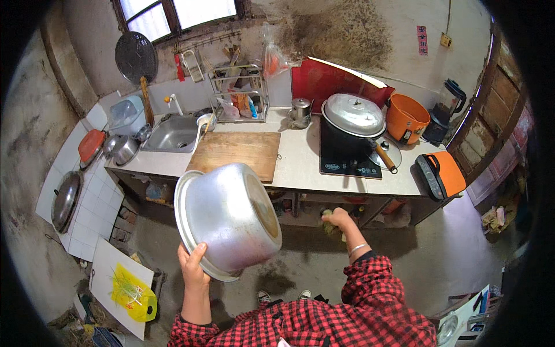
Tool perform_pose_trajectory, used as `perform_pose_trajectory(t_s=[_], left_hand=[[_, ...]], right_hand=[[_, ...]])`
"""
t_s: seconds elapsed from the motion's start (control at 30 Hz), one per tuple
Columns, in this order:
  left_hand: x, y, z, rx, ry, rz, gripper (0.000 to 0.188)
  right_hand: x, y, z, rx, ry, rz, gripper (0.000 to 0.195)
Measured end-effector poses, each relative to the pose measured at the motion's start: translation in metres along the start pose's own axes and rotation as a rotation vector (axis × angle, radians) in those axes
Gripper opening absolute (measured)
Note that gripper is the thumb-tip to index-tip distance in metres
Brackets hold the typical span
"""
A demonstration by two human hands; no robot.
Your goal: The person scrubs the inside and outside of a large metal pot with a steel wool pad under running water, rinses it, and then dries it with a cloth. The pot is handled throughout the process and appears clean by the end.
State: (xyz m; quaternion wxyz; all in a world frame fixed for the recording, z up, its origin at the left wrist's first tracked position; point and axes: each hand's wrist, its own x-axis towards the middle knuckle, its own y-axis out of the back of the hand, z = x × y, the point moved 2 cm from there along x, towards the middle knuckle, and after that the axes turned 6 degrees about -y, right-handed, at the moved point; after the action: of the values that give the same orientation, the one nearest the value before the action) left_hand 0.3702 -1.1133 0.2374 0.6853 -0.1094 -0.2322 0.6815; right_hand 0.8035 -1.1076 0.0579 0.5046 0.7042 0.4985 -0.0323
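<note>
My left hand (194, 264) grips the rim of a large aluminium pot (221, 217), which is tilted on its side in the air, its base turned to the right. The inside of the pot is hidden. My right hand (340, 218) holds a greenish, fibrous scrubber or cloth (330, 225), blurred, at the height of the counter's lower shelf, apart from the pot. Behind the pot, a wooden cutting board (243, 152) lies on the counter beside a steel sink (171, 132).
A lidded wok (355, 115) stands on an induction hob (336, 160), its handle towards me. Right of it are an orange rice cooker body (405, 117), a blender (444, 112) and an orange appliance (446, 171). A low table (125, 256) at lower left bears a yellow bag (141, 303) with green stalks.
</note>
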Motion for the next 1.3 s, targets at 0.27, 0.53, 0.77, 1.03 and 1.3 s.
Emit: perform_pose_trajectory(t_s=[0.27, 0.53, 0.77, 1.03, 1.3], left_hand=[[0.004, -0.006, -0.012, 0.000, 0.036, 0.106, 0.047], [0.008, -0.010, -0.002, -0.079, 0.153, -0.025, 0.042], [-0.013, -0.029, 0.021, -0.074, 0.089, -0.235, 0.042], [-0.024, -0.032, 0.031, -0.181, -0.009, -0.104, 0.038], [-0.022, -0.032, -0.001, -0.096, 0.024, 0.006, 0.041]], right_hand=[[-0.142, 0.049, -0.069, 1.352, 0.489, -0.573, 0.046], [-0.251, 0.033, -0.148, -0.043, 1.633, 0.236, 0.035], [-0.199, 0.050, -0.188, 0.417, 1.362, 0.186, 0.055], [-0.077, -0.012, -0.165, 0.726, 0.643, -0.062, 0.061], [-0.083, -0.060, -0.104, 0.587, 0.604, -0.248, 0.054]])
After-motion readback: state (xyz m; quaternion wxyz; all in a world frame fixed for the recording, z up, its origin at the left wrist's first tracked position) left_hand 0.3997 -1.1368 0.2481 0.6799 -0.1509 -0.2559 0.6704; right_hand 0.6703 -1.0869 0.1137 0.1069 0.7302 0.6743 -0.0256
